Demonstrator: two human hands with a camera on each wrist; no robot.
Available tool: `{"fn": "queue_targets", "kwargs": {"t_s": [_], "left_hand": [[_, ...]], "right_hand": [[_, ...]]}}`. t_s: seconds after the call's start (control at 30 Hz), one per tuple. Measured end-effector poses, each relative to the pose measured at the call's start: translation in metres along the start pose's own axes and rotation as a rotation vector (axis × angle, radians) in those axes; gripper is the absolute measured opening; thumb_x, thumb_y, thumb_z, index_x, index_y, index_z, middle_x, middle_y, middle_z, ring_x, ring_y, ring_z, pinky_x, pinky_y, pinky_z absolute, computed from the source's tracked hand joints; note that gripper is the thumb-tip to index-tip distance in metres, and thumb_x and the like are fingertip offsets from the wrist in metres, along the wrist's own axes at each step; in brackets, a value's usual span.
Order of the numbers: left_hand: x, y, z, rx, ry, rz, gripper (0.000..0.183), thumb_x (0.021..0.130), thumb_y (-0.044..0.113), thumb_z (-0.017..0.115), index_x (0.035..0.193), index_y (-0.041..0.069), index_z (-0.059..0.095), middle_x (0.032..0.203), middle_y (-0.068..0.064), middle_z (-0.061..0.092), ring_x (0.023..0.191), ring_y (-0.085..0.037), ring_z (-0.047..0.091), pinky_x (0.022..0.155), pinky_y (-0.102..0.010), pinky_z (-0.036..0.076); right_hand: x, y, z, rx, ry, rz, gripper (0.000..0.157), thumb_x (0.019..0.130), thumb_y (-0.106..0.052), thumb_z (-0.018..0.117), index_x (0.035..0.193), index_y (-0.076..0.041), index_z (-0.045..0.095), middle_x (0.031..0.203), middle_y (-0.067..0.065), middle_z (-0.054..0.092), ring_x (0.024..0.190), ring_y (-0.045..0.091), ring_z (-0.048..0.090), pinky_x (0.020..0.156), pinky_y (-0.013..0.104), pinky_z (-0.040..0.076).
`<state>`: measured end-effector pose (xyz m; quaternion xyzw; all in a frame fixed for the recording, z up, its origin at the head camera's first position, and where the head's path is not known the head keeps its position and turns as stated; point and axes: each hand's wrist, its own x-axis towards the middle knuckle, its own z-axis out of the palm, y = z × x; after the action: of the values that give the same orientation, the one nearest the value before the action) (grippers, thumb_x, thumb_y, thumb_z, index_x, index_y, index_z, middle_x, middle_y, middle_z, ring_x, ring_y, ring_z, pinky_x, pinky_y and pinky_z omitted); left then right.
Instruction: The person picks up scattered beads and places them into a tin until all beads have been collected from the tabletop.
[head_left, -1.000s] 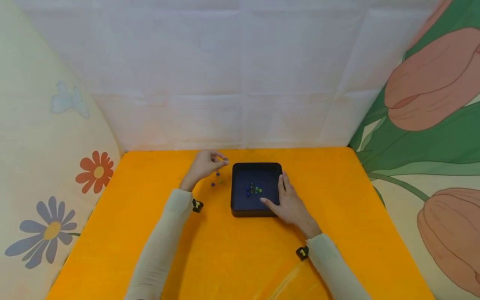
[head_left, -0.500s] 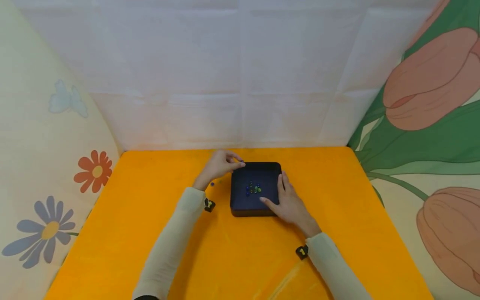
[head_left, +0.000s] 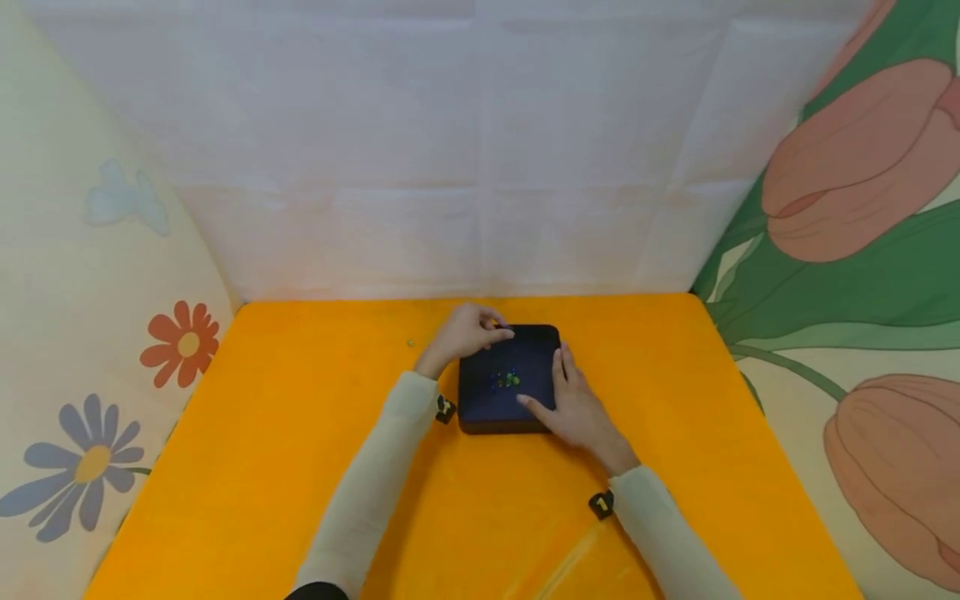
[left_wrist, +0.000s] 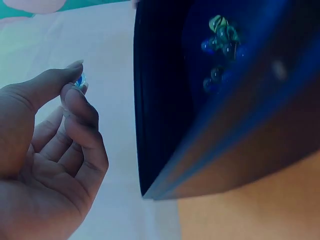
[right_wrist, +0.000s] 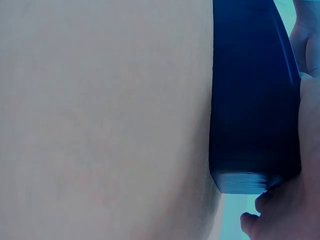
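In the head view, my left hand (head_left: pixel 465 332) is over the back left part of a square black tray (head_left: pixel 510 427). Its thumb and forefinger pinch a small clear glass marble with blue inside (left_wrist: pixel 80 81), best seen in the left wrist view. My right hand (head_left: pixel 581 412) holds the tray's right side, fingers along the outer wall and thumb reaching over the rim. Several blue and green glass marbles (head_left: pixel 513 379) lie clustered on the tray floor. The right wrist view shows the dark outer wall (right_wrist: pixel 255 100) with fingertips curling at its end.
One small marble (head_left: pixel 410 342) lies on the orange tablecloth (head_left: pixel 300 400), left of my left hand. White cloth (head_left: pixel 375 150) rises behind the table, with flower-printed cloths on both sides. My left forearm covers some of the tablecloth beside the tray.
My left hand has moved right, from beside the tray to over its back left part, carrying the pinched marble. Marbles seen left of the tray are now behind the arm. The right hand stays put.
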<state>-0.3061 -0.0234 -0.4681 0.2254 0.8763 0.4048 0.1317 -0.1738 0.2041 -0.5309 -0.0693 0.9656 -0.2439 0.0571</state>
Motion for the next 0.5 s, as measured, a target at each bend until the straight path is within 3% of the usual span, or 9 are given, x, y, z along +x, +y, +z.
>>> {"fn": "queue_targets", "kwargs": {"t_s": [0.17,0.5], "left_hand": [[0.006,0.001,0.004,-0.011,-0.005,0.021,0.031,0.099,0.037,0.075,0.117,0.012,0.078,0.103,-0.020,0.076,0.087,-0.042,0.074,0.067,-0.033,0.058],[0.015,0.005,0.010,-0.028,-0.022,-0.005,0.031,0.098,0.039,0.075,0.117,0.014,0.078,0.106,-0.018,0.077,0.091,-0.038,0.076,0.075,-0.040,0.062]], "right_hand": [[0.001,0.000,0.001,-0.002,0.015,-0.009,0.117,0.096,-0.082,0.046,0.168,-0.005,-0.004,0.178,0.014,-0.014,0.162,0.044,0.019,0.118,0.061,0.042],[0.001,0.000,0.002,0.004,0.007,-0.004,0.116,0.096,-0.082,0.045,0.168,-0.005,-0.003,0.177,0.014,-0.015,0.163,0.044,0.017,0.119,0.062,0.040]]}}
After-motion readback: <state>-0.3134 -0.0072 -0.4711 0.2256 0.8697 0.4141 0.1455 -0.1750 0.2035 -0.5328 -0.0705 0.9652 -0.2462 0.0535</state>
